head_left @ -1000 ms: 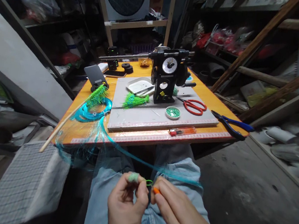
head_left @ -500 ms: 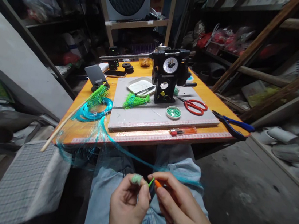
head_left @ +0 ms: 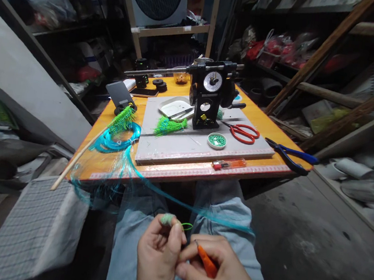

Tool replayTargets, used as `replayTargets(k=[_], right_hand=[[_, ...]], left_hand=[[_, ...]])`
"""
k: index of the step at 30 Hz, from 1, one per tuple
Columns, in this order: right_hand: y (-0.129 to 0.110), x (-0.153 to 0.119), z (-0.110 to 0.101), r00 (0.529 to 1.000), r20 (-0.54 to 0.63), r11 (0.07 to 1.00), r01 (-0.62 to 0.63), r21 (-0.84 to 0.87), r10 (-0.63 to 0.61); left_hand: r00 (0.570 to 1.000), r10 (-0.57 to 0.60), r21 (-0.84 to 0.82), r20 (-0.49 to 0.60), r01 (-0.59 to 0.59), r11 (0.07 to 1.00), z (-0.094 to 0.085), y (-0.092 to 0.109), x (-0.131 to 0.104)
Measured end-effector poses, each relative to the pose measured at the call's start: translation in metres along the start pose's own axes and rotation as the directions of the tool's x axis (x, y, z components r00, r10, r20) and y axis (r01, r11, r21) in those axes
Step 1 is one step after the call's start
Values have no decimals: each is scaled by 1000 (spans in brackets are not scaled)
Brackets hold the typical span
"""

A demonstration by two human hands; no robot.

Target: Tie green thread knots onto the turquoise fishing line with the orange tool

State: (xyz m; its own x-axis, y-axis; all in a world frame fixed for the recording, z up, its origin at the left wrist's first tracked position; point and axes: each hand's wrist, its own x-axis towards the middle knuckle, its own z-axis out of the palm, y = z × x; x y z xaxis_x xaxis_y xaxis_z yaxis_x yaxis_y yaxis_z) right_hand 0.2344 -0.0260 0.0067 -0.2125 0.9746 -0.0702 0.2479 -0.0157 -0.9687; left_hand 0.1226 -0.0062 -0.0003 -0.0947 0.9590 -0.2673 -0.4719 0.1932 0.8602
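Observation:
My left hand (head_left: pixel 159 256), with pale green wrap (head_left: pixel 167 219) round a fingertip, is closed over my lap. Its thumb and finger pinch a bright green cord, whose small loop (head_left: pixel 187 226) stands out beyond the thumb tip. Close beside it, my right hand (head_left: pixel 221 268) is closed too, with an orange-handled tool (head_left: pixel 206 261) tucked in the fingers. A thin metal tip shows at the tool's upper end. Right thumb and forefinger meet near the left thumb; whatever lies between them is too small to make out. Behind the hands, turquoise strands (head_left: pixel 166 195) trail across my knees.
On the table (head_left: pixel 111 166) stands a black winding machine (head_left: pixel 207 101) with a dial. Around it lie red scissors (head_left: pixel 244 134), blue-handled pliers (head_left: pixel 290 154), a dish of green beads (head_left: pixel 217 141), a green bristly bundle (head_left: pixel 170 126), a turquoise coil (head_left: pixel 117 142) and a phone stand (head_left: pixel 120 94).
The green cord has gone from a short straight piece to an open loop. My right hand has dropped slightly, and the orange tool has swung from pointing at the cord to lying across the fingers.

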Motion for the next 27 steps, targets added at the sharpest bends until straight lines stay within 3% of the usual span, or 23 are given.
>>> replayTargets(k=[14, 20, 23, 25, 27], right_hand=[[-3, 0, -3, 999, 39, 999, 18, -47, -16], [-13, -7, -12, 978, -124, 985, 166, -49, -170], [-11, -10, -16, 968, -86, 968, 225, -111, -235], [-5, -10, -15, 970, -116, 973, 202, -109, -215], [0, -8, -13, 983, -156, 995, 98, -1, -97]], left_hand=[[1000, 20, -14, -16, -20, 1000, 0, -1, 1], [996, 63, -39, -68, -66, 997, 4, 1, 1], [993, 85, -8, -85, -86, 996, 9, 2, -3], [990, 104, 27, -93, -102, 994, 12, 2, -5], [988, 119, 71, -93, -113, 991, 12, 2, -7]])
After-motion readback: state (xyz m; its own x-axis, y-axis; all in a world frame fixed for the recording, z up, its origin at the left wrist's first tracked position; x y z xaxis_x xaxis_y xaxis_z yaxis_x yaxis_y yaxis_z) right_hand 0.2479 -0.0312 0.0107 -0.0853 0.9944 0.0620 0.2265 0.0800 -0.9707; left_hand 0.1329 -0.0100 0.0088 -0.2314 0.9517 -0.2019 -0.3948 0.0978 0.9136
